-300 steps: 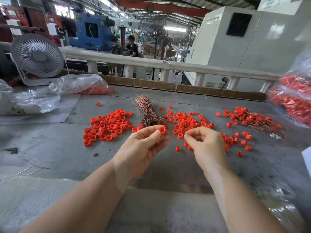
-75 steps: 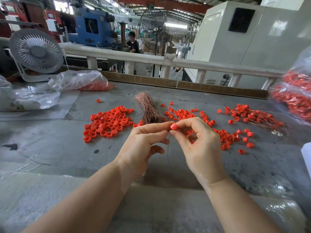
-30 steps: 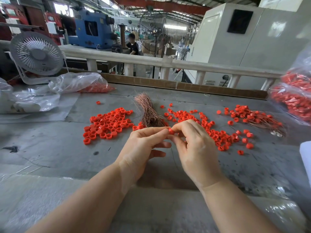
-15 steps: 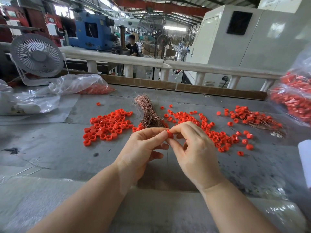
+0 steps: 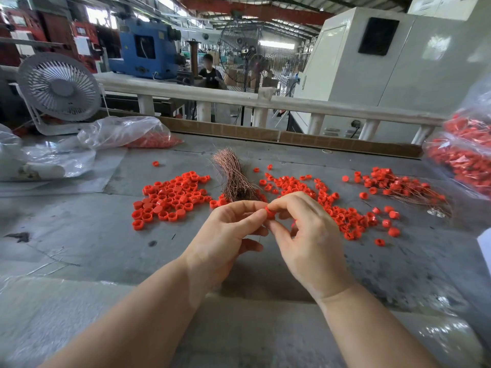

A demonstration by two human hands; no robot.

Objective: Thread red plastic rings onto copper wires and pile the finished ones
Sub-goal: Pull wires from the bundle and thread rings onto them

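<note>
L hand (image 5: 225, 235) & R hand (image 5: 305, 235) meet fingertip to fingertip, both pinching one red ring (image 5: 270, 213) btwn them, w/ wire bundle (image 5: 233, 176) just beyond, loose rings (image 5: 170, 197) beyond-left of L hand, and finished pile (image 5: 398, 185) far right of R hand.

My fingers (image 5: 285, 205) hide most of the red ring (image 5: 270, 214); I can't make out any wire there. Right of it, the frame edge crops the bag (image 5: 467, 155).

Left hand (image 5: 225, 235) and right hand (image 5: 305, 235) meet fingertip to fingertip, pinching.
</note>
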